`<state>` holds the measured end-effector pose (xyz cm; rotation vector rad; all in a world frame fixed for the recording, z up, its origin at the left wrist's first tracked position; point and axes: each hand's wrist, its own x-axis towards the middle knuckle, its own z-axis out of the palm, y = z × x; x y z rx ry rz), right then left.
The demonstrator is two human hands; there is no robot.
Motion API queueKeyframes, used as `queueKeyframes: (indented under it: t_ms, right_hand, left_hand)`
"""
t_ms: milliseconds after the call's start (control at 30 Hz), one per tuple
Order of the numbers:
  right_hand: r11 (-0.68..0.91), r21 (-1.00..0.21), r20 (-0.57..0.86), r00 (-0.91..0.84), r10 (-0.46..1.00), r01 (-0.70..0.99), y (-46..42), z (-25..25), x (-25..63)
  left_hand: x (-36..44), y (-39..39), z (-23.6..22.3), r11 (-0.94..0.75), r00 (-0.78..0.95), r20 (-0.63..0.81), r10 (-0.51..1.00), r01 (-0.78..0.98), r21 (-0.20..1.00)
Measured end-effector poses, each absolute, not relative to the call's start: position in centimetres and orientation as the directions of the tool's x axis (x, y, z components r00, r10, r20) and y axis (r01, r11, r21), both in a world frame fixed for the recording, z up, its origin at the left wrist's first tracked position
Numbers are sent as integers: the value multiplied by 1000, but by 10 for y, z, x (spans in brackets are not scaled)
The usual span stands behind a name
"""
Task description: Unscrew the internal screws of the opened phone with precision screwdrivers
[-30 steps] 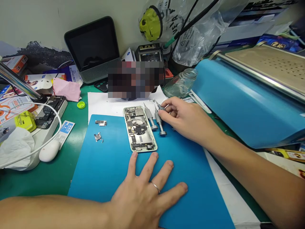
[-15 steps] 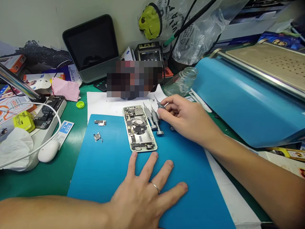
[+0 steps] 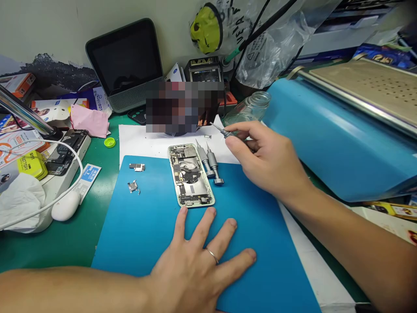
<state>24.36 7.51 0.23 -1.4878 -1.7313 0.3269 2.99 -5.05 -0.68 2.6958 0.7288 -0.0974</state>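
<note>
An opened phone (image 3: 190, 175) lies face down on a blue mat (image 3: 143, 226), its inner boards showing. My left hand (image 3: 202, 261) rests flat on the mat just below the phone, fingers spread, a ring on one finger. My right hand (image 3: 265, 158) is lifted right of the phone and pinches a small grey screwdriver (image 3: 221, 130), tip pointing up and left. Two more grey screwdrivers (image 3: 210, 165) lie side by side against the phone's right edge. Small removed metal parts (image 3: 134, 187) and a bracket (image 3: 137, 166) sit on the mat's left part.
A blue machine (image 3: 325, 139) fills the right side. A glass jar (image 3: 249, 111) stands behind my right hand. At the back are a black speaker screen (image 3: 125, 65) and plastic bags. Left lie a white mouse (image 3: 66, 205), cable, another opened phone (image 3: 67, 150) and a green cap (image 3: 110, 142).
My right hand picked one screwdriver from beside the other two and raised it up off the mat. My left hand stayed put.
</note>
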Motion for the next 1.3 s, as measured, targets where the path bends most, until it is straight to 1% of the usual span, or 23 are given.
queueKeyframes:
  t_ms: [200, 333, 567, 667, 733, 833, 900, 967, 1067, 1133, 1300]
  right_hand:
    - [347, -600, 486, -17, 874, 721, 75, 1, 242]
    - [366, -648, 522, 39, 852, 668, 74, -1, 243]
    - [515, -556, 719, 67, 692, 652, 68, 8, 240]
    - [535, -549, 763, 124, 634, 642, 68, 8, 239]
    - [542, -566, 784, 201, 588, 621, 71, 6, 240]
    - [574, -599, 795, 324, 513, 558, 77, 4, 242]
    - [575, -614, 786, 349, 510, 541, 79, 4, 243]
    - [549, -620, 776, 336, 533, 560, 80, 4, 245]
    - [538, -589, 788, 281, 548, 603, 79, 5, 246]
    - [550, -563, 800, 240, 549, 617, 79, 4, 245]
    - [536, -596, 755, 191, 627, 598, 75, 2, 242]
  left_hand:
    - [31, -48, -3, -791, 865, -181, 468, 502, 351]
    - [33, -49, -4, -782, 863, -181, 471, 503, 368]
    - [33, -51, -5, -786, 863, -166, 477, 503, 358]
    - [33, -52, -4, -787, 859, -183, 479, 512, 345]
    - [34, -51, -3, -785, 856, -198, 477, 516, 342]
    - [33, -49, 0, -775, 857, -184, 482, 515, 366]
    - [32, -48, 3, -766, 857, -197, 477, 515, 385]
    - [32, -49, 3, -762, 857, -215, 468, 515, 392]
    - [32, -52, 1, -768, 850, -152, 504, 522, 370]
    - [32, -54, 0, -772, 848, -137, 512, 525, 358]
    - [33, -52, 4, -782, 851, -198, 487, 526, 334]
